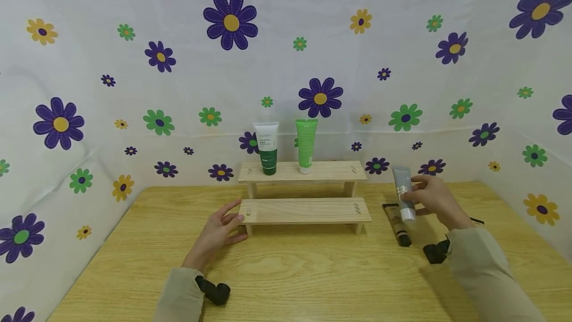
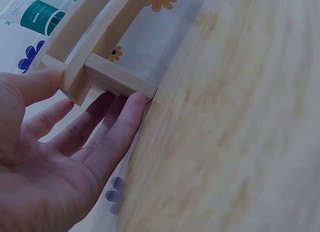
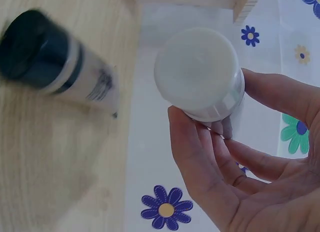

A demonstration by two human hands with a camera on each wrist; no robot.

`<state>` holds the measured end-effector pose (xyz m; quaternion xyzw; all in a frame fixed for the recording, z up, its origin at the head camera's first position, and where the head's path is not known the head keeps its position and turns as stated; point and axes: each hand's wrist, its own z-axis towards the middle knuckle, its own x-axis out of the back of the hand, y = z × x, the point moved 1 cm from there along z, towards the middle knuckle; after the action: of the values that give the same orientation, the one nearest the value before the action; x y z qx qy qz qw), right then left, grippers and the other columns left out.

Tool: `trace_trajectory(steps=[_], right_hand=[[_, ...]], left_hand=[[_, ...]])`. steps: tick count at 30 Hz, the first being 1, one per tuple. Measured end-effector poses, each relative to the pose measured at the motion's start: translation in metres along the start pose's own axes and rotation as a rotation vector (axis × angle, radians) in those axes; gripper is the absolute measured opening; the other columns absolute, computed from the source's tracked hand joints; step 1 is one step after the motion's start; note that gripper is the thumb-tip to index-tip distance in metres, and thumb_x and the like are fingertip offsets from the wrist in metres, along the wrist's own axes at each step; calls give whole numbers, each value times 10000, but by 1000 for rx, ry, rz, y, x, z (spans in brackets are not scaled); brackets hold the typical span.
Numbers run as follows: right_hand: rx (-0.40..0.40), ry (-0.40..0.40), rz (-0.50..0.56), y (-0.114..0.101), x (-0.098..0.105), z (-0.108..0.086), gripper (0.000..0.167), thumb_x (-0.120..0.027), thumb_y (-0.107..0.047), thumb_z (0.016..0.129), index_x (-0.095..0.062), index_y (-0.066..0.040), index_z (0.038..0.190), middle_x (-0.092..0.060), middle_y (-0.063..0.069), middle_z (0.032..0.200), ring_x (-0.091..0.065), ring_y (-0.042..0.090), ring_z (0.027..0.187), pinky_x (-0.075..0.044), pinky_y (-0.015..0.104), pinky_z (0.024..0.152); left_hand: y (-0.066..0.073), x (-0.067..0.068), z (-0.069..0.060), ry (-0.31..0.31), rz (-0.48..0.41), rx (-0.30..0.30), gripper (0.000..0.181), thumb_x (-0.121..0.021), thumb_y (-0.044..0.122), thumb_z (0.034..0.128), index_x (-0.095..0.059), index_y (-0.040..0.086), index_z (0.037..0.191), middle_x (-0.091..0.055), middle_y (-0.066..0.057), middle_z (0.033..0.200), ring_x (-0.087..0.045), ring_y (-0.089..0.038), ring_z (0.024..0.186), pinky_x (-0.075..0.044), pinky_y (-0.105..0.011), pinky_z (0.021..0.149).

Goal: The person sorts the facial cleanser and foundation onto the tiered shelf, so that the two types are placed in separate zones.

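Note:
My right hand (image 1: 435, 198) pinches a grey tube (image 1: 403, 188) with a white cap, held upright, cap down, right of the wooden two-step rack. In the right wrist view its white cap (image 3: 197, 69) faces the camera between thumb and fingers. A beige tube (image 1: 396, 225) with a black cap lies on the table just beside it. My left hand (image 1: 219, 230) holds the left end of the rack's lower step (image 1: 304, 211); the left wrist view shows the thumb on the step's end (image 2: 75, 74) and fingertips at its leg.
A white-and-green tube (image 1: 268, 149) and a light green tube (image 1: 306, 145) stand cap down on the rack's upper step (image 1: 330, 171). A thin dark item (image 1: 477, 220) lies partly behind my right wrist. Flowered cloth hangs behind the wooden table (image 1: 286, 277).

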<state>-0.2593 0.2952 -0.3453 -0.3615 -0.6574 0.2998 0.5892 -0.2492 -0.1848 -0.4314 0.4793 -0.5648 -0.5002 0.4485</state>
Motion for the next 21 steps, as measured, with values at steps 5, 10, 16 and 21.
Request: trace_trajectory(steps=[5,10,16,21], right_hand=[[38,30,10,-12,-3,2,701,-646,-57,963,-238,210,1467,-400,405,1298,-534,537,1113,-585,564,840],[65,62,19,-23,-5,5,718,-657,-54,956,-237,193,1483,-408,385,1286,-545,515,1097,-596,529,828],[89,96,37,-37,-8,9,744,-670,-68,944,-234,174,1496,-407,366,1303,-557,487,1099,-604,495,827],[102,125,50,-47,-12,11,748,-672,-67,942,-237,145,1512,-386,373,1353,-518,527,1151,-597,504,834]], left_hand=[[0,0,0,1,0,6,544,-455,12,1078,-290,54,1595,-452,-348,1442,-497,-493,1288,-579,-488,900],[0,0,0,1,4,7,545,-454,12,1078,-286,50,1595,-449,-349,1445,-498,-495,1287,-581,-485,895],[0,0,0,1,7,8,545,-451,13,1079,-283,48,1596,-445,-352,1448,-494,-498,1289,-583,-481,894],[1,0,-1,2,9,14,546,-454,21,1081,-282,54,1598,-444,-349,1451,-490,-500,1294,-579,-485,900]])
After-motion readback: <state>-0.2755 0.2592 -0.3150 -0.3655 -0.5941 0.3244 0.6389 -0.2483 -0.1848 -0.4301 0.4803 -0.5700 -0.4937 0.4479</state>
